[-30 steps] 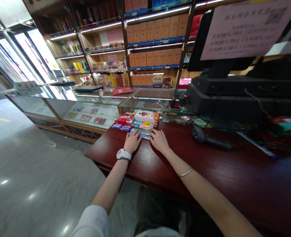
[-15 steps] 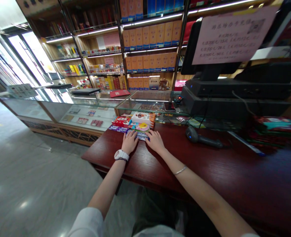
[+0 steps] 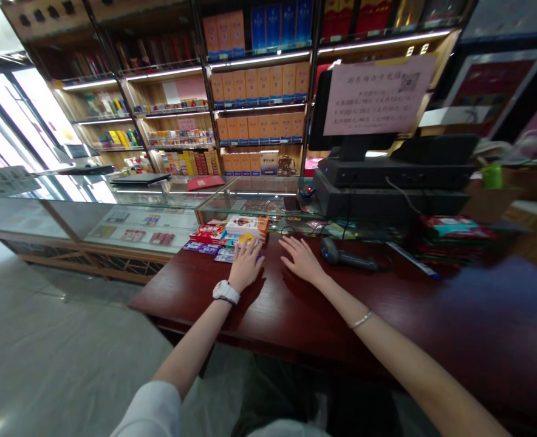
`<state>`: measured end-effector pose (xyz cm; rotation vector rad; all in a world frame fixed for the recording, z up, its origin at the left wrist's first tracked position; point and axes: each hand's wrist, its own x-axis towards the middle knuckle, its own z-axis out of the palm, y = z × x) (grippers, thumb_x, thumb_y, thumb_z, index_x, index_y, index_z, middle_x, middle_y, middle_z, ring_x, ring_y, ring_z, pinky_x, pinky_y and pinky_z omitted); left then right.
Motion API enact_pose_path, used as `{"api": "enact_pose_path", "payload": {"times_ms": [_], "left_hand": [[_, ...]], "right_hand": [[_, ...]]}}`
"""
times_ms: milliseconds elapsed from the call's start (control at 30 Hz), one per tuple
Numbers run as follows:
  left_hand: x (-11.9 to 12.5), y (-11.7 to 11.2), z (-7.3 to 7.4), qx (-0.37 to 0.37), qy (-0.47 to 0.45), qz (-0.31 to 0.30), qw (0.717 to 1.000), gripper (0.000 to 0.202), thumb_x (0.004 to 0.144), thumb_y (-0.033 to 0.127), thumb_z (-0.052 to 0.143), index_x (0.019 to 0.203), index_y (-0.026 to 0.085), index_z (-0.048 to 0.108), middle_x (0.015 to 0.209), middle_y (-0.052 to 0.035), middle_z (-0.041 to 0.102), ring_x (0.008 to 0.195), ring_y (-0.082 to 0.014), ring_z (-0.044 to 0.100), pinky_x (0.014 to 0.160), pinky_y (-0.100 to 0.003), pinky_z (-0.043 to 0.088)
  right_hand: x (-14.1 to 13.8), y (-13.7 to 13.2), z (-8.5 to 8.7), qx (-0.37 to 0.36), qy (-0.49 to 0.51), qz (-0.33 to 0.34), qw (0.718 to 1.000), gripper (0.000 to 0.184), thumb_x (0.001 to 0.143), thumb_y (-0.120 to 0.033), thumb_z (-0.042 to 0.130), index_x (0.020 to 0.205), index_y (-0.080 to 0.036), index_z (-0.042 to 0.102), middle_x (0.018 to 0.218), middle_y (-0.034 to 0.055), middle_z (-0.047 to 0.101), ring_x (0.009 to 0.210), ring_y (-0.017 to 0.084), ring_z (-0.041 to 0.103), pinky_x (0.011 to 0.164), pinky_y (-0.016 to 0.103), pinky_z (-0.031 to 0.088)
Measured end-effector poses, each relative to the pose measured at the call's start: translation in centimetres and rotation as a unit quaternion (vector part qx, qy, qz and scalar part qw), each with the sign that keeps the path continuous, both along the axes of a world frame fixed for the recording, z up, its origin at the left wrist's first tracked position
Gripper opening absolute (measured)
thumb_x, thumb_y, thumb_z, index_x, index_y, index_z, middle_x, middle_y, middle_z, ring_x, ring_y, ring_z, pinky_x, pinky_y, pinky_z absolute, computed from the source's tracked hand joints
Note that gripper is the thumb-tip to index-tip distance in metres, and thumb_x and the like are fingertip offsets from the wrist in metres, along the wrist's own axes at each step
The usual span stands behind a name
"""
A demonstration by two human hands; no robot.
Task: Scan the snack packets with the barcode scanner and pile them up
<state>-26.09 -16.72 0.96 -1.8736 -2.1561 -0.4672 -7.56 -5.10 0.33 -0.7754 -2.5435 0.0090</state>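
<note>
My left hand (image 3: pixel 246 266), with a white watch (image 3: pixel 225 291) at the wrist, is spread over the front right part of a group of packaged goods. Under and beside its fingers lie purple packets (image 3: pixel 201 247) and blue-and-white packets (image 3: pixel 224 255); whether it touches them I cannot tell. A red packet (image 3: pixel 208 233) and a white-and-orange box (image 3: pixel 247 226) sit just behind. My right hand (image 3: pixel 302 260) is open over the dark red wooden desk (image 3: pixel 291 315), fingers apart and holding nothing. To its right lies a black barcode scanner (image 3: pixel 347 257).
A monitor with a pink handwritten sign (image 3: pixel 378 97) stands on a black cash drawer (image 3: pixel 387 200) at the back right. A blue-tipped white strip (image 3: pixel 413 261) and stacked red packages (image 3: pixel 455 233) lie at the right. Glass display cases (image 3: pixel 136 221) run along the left and back.
My right hand has come off the packets and moved right, towards the scanner. My left hand has stayed by the packets. The view has turned to the right.
</note>
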Motion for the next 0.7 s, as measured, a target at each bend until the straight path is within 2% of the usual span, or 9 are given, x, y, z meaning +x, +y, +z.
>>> {"api": "enact_pose_path", "payload": {"times_ms": [133, 300, 533, 700], "left_hand": [[3.4, 2.2, 0.5, 0.010, 0.006, -0.051, 0.999, 0.050, 0.099, 0.039, 0.035, 0.148, 0.026, 0.041, 0.160, -0.0036, 0.031, 0.150, -0.0286, 0.021, 0.122, -0.055, 0.019], [8.8, 4.6, 1.1, 0.018, 0.018, -0.133, 0.991, 0.050, 0.100, 0.039, 0.035, 0.147, 0.026, 0.041, 0.160, -0.0016, 0.030, 0.150, -0.0268, 0.019, 0.123, -0.053, 0.016], [16.7, 6.9, 1.1, 0.012, 0.035, -0.252, 0.967, 0.050, 0.100, 0.041, 0.035, 0.147, 0.027, 0.040, 0.159, -0.0014, 0.033, 0.150, -0.0260, 0.022, 0.123, -0.053, 0.016], [21.7, 9.0, 0.1, 0.008, 0.041, -0.310, 0.950, 0.050, 0.100, 0.041, 0.035, 0.147, 0.026, 0.041, 0.159, -0.0019, 0.034, 0.149, -0.0265, 0.023, 0.123, -0.053, 0.018]], "right_hand": [[4.1, 0.8, 0.7, 0.022, -0.002, -0.032, 0.999, 0.053, 0.095, -0.034, 0.044, 0.146, -0.022, 0.043, 0.155, 0.0064, 0.040, 0.144, 0.025, 0.034, 0.119, 0.049, 0.022], [10.4, 2.4, 0.9, 0.036, 0.002, -0.110, 0.993, 0.053, 0.095, -0.035, 0.043, 0.146, -0.019, 0.044, 0.155, 0.0064, 0.040, 0.143, 0.026, 0.036, 0.119, 0.048, 0.022], [20.4, 4.7, -0.4, 0.052, 0.027, -0.235, 0.970, 0.055, 0.095, -0.036, 0.041, 0.146, -0.018, 0.044, 0.153, 0.0095, 0.043, 0.141, 0.027, 0.037, 0.118, 0.049, 0.025], [25.4, 5.4, -1.6, 0.045, 0.018, -0.294, 0.955, 0.056, 0.094, -0.036, 0.040, 0.149, -0.021, 0.040, 0.152, 0.0102, 0.043, 0.139, 0.029, 0.039, 0.115, 0.053, 0.026]]}}
